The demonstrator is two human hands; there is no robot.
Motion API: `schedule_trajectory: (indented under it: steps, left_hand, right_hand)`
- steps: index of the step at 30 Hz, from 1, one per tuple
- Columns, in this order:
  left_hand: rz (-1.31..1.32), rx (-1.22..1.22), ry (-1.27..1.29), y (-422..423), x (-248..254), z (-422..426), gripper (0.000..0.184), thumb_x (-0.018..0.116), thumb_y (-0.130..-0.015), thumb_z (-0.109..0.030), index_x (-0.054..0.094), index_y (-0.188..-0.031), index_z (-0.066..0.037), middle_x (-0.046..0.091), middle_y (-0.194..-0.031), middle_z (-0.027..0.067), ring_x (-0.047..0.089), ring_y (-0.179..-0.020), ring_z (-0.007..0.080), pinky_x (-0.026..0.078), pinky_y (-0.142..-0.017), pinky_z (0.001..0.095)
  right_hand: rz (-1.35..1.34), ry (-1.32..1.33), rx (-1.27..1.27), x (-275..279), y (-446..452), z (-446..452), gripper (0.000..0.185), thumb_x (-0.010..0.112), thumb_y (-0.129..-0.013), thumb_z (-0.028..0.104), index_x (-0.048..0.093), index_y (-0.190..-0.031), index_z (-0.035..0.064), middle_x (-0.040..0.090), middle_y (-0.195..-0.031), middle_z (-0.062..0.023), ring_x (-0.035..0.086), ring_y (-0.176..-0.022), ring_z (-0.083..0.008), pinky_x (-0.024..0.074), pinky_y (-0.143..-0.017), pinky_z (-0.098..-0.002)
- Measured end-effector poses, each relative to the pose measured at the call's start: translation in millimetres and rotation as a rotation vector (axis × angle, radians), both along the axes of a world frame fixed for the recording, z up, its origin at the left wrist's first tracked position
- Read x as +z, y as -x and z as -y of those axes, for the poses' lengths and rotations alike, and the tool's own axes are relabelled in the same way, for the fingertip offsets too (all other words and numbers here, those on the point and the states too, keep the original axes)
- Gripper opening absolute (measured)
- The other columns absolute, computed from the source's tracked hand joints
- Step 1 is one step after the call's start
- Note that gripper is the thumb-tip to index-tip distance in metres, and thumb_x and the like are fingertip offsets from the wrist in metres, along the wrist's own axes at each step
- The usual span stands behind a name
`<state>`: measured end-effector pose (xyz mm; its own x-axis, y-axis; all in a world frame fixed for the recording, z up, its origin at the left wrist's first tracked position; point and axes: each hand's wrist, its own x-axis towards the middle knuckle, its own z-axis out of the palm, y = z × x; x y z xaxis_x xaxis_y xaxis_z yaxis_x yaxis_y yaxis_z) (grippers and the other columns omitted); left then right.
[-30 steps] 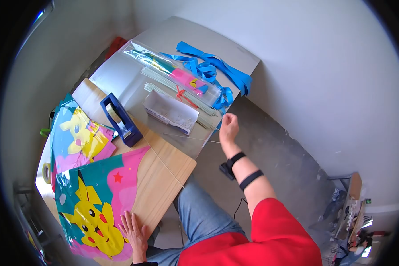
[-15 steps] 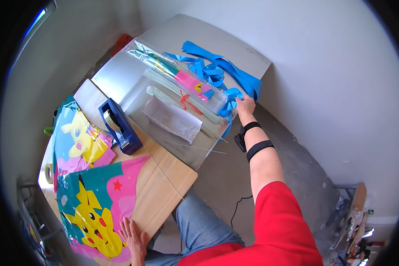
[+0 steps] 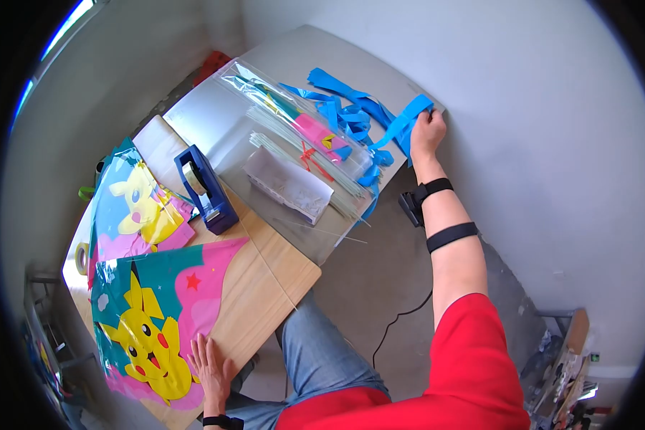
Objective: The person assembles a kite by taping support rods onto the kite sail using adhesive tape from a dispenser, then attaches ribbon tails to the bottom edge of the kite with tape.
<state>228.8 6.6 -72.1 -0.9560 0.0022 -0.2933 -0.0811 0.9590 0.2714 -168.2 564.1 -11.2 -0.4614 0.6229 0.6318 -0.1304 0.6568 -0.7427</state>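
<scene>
My right hand (image 3: 428, 133) is closed on a strip of blue ribbon (image 3: 407, 119), lifted at the far right corner of the grey table. More blue ribbon (image 3: 347, 118) lies loosely to its left. Flat with fingers spread, my left hand (image 3: 212, 369) rests by the right edge of a printed kite sheet (image 3: 150, 330) showing a yellow character on green and pink. A thin rod (image 3: 266, 265) lies across the wooden board beside that sheet.
A blue tape dispenser (image 3: 206, 190) stands on the wooden board (image 3: 279, 276). Behind it are an open white box (image 3: 288, 183), bundled pale rods (image 3: 265, 122) and a clear packet (image 3: 315, 132). More printed sheets (image 3: 136, 204) and a tape roll (image 3: 82, 259) are at left.
My right hand has moved up and away to the far table corner, taking hold of blue ribbon and raising a strip. My left hand has stayed almost in place on the sheet.
</scene>
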Motion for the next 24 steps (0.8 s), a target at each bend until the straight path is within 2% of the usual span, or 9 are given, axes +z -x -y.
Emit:
schedule_trajectory:
  steps: [4, 8, 13, 15, 17, 19, 21, 22, 24]
  left_hand:
    - [-0.063, 0.007, 0.004, 4.0, 5.8, 1.8, 0.078, 0.069, -0.078, -0.009, 0.032, -0.147, -0.009, 0.022, -0.158, 0.0154, 0.014, -0.147, 0.0355, 0.009, -0.118, 0.0536]
    - [-0.305, -0.027, -0.045, 23.6, 42.3, -18.0, 0.076, 0.069, -0.077, -0.002, 0.037, -0.145, -0.009, 0.032, -0.153, 0.0153, 0.024, -0.144, 0.0353, 0.018, -0.117, 0.0498]
    - [-0.089, -0.02, -0.758, 52.7, 96.3, -67.2, 0.063, 0.071, -0.081, -0.006, 0.045, -0.139, -0.005, 0.046, -0.143, 0.0162, 0.038, -0.136, 0.0355, 0.029, -0.114, 0.0427]
    - [-0.256, -0.08, -0.859, 59.1, 119.8, -106.2, 0.066, 0.073, -0.081, -0.012, 0.044, -0.14, -0.004, 0.045, -0.144, 0.0165, 0.039, -0.135, 0.0344, 0.03, -0.113, 0.0419]
    - [-0.444, -0.172, -1.012, 62.4, 135.8, -135.3, 0.07, 0.075, -0.082, -0.018, 0.041, -0.142, -0.004, 0.043, -0.145, 0.0168, 0.039, -0.136, 0.032, 0.031, -0.112, 0.04]
    - [-0.28, -0.109, -1.199, 47.4, 135.6, -145.6, 0.053, 0.07, -0.088, -0.022, 0.05, -0.133, -0.003, 0.057, -0.126, 0.0146, 0.051, -0.122, 0.0248, 0.039, -0.105, 0.0361]
    - [0.191, -0.098, -1.37, 33.9, 136.7, -132.7, 0.039, 0.066, -0.092, -0.023, 0.058, -0.124, -0.001, 0.065, -0.106, 0.0107, 0.059, -0.107, 0.0182, 0.044, -0.097, 0.0322]
    - [0.51, -0.121, -1.441, 26.3, 137.1, -123.6, 0.033, 0.063, -0.094, -0.023, 0.062, -0.119, -0.001, 0.068, -0.096, 0.0084, 0.062, -0.099, 0.015, 0.046, -0.093, 0.0303]
    - [0.495, 0.136, -1.501, -8.0, 106.6, -108.1, 0.023, 0.059, -0.097, -0.021, 0.067, -0.105, 0.0, 0.066, -0.074, 0.0004, 0.061, -0.083, 0.0086, 0.047, -0.083, 0.0252]
  right_hand:
    - [-0.151, 0.708, 0.427, 43.7, -26.6, 31.9, 0.023, 0.055, -0.098, 0.022, 0.061, -0.082, 0.0066, 0.061, -0.071, -0.0004, 0.046, -0.058, -0.0034, 0.0352, -0.052, -0.0211]
    - [-0.201, 0.742, 0.587, 112.0, -86.9, 84.1, 0.02, 0.055, -0.099, 0.021, 0.06, -0.088, 0.005, 0.06, -0.073, -0.003, 0.049, -0.061, -0.0073, 0.0403, -0.057, -0.023]
    - [-0.196, 0.691, 0.95, 179.2, -177.8, 143.1, 0.02, 0.053, -0.1, 0.018, 0.058, -0.089, 0.0025, 0.06, -0.077, -0.0082, 0.053, -0.067, -0.0134, 0.0469, -0.071, -0.0316]
    - [-0.135, 0.612, 1.211, 180.5, -212.6, 170.1, 0.017, 0.054, -0.099, 0.017, 0.057, -0.09, 0.0021, 0.06, -0.076, -0.0089, 0.056, -0.069, -0.017, 0.0469, -0.078, -0.0349]
    - [-0.01, 0.616, 1.32, 162.2, -245.7, 215.9, 0.006, 0.055, -0.094, 0.006, 0.056, -0.089, 0.0019, 0.062, -0.075, -0.0113, 0.06, -0.068, -0.0185, 0.0497, -0.066, -0.0322]
    - [0.143, 0.079, 1.188, 134.2, -270.9, 252.0, 0.015, 0.06, -0.079, -0.005, 0.062, -0.09, 0.0036, 0.066, -0.08, -0.0065, 0.064, -0.072, -0.0173, 0.0523, -0.067, -0.0316]
    - [-0.077, -0.591, 1.159, 119.5, -278.7, 271.9, 0.02, 0.07, -0.068, 0.0, 0.064, -0.087, 0.0071, 0.063, -0.08, -0.0103, 0.062, -0.068, -0.0278, 0.0492, -0.062, -0.0343]
    - [-0.024, -0.643, 1.152, 106.5, -280.7, 276.7, 0.02, 0.071, -0.069, 0.001, 0.063, -0.086, 0.0065, 0.062, -0.078, -0.0105, 0.062, -0.068, -0.0284, 0.0486, -0.061, -0.035]
    - [0.154, -0.541, 1.185, 79.9, -284.0, 284.3, 0.019, 0.074, -0.072, 0.004, 0.062, -0.086, 0.0054, 0.062, -0.075, -0.0091, 0.061, -0.067, -0.0257, 0.0479, -0.06, -0.034]
